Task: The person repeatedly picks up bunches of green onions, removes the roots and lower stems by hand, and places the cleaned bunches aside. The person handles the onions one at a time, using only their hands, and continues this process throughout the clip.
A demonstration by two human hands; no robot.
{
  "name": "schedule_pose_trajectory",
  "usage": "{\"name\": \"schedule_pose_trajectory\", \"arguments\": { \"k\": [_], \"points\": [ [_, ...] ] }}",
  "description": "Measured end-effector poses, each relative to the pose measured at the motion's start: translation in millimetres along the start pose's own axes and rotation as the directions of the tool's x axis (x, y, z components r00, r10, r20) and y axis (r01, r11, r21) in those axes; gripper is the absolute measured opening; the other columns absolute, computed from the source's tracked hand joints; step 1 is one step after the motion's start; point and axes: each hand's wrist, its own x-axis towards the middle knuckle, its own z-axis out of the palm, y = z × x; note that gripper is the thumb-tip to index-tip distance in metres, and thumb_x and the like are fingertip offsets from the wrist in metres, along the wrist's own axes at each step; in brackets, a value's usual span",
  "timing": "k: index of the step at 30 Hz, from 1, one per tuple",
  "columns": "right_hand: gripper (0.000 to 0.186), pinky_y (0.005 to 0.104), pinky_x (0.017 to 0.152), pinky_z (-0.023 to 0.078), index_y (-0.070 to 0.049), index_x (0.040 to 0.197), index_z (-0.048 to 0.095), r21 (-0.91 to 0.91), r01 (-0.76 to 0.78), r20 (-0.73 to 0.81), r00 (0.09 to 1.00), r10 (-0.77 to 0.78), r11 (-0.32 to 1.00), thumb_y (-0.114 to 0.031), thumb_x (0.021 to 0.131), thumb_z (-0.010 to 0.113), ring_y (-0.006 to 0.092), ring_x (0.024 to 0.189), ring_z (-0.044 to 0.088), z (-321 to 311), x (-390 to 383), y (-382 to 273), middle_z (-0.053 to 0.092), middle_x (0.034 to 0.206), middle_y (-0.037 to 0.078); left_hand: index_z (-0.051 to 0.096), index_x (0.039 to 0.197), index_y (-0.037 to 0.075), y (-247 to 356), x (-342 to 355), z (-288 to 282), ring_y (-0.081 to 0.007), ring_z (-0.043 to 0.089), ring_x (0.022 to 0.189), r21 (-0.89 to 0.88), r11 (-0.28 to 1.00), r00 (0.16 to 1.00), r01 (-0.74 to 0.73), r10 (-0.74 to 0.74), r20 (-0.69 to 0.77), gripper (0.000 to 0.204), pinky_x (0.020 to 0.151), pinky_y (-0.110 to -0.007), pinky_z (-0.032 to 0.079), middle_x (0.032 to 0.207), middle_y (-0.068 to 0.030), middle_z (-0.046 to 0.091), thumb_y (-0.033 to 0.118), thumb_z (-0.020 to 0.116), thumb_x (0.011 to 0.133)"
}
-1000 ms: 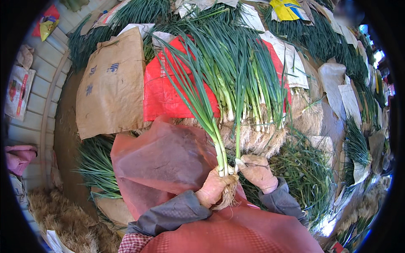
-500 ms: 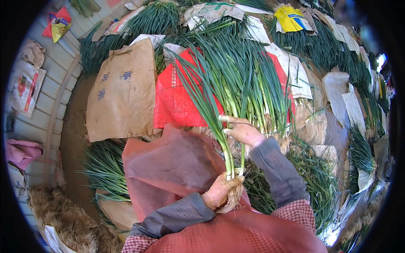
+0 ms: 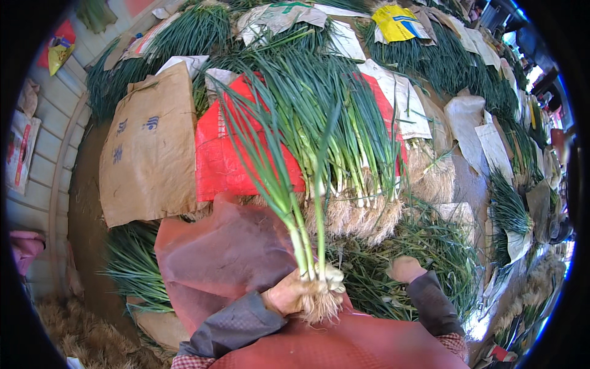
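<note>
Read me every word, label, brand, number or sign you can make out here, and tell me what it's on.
I don't copy out print, but it stands here:
Flat tan woven sack: blue characters.
Glossy red plastic sack: a pale column, too small to read.
Yellow, blue and white sack: small print, unreadable.
White sack with red stripe, left wall: blurred print.
Pale grey-white sack at the top: green mark, unclear.
</note>
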Motion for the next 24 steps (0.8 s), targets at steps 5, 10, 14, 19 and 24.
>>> {"name": "schedule_pose_trajectory", "arguments": {
  "k": [5,10,14,19,24],
  "points": [
    [0.027,0.0335,0.080,0.053,-0.006,0.110,0.058,0.657,-0.008,-0.408,0.837,0.365,0.754,-0.025,0.092,0.051,0.0236,0.089,0.061,-122,97,-15,0.060,0.104,0.014,0.053,0.113,0.002,-3,18,-5,-0.0165,0.059,0.083,-0.034,0.998,0.998,-0.052,0.051,-0.030,0.030,0.073,-0.029,0.052,0.105,-0.0100,0.059,0.008,0.062,0.085],
    [0.032,0.0377,0.084,0.047,0.000,0.104,0.058,0.505,0.008,-0.420,0.876,0.238,0.863,-0.025,0.085,0.051,0.0235,0.089,0.059,-150,166,-7,0.060,0.099,0.017,0.055,0.107,0.001,-15,28,-16,-0.0180,0.059,0.080,0.017,0.998,0.927,-0.068,0.069,-0.369,0.028,0.069,-0.029,0.051,0.092,-0.0091,0.060,0.005,0.065,0.080],
    [0.043,0.0353,0.082,0.049,-0.003,0.104,0.057,0.940,0.128,-0.177,0.975,0.134,0.316,-0.042,0.087,0.057,0.0200,0.083,0.057,-153,70,-54,0.059,0.090,0.011,0.057,0.109,-0.003,-20,39,-12,-0.0202,0.061,0.093,0.156,0.959,0.886,-0.236,0.278,-0.371,0.028,0.085,-0.033,0.050,0.107,-0.0130,0.061,-0.003,0.060,0.082],
    [0.042,0.0297,0.065,0.045,-0.003,0.105,0.061,0.908,0.315,-0.336,0.941,0.030,0.275,-0.040,0.087,0.061,0.0120,0.070,0.053,-119,54,-81,0.061,0.080,0.002,0.059,0.110,-0.001,-33,47,-13,-0.0156,0.060,0.094,0.100,0.994,0.914,-0.051,0.086,-0.396,0.026,0.086,-0.028,0.048,0.105,-0.0081,0.064,-0.001,0.060,0.084],
    [0.026,0.0265,0.062,0.043,-0.006,0.104,0.061,0.801,0.587,-0.598,0.792,0.121,0.119,-0.027,0.093,0.053,0.0114,0.071,0.052,-145,107,-90,0.062,0.084,0.002,0.058,0.112,-0.001,-33,43,-10,-0.0169,0.060,0.093,0.156,0.984,0.918,-0.084,0.138,-0.373,0.028,0.085,-0.029,0.048,0.104,-0.0085,0.064,-0.002,0.059,0.084]
  ]
}}
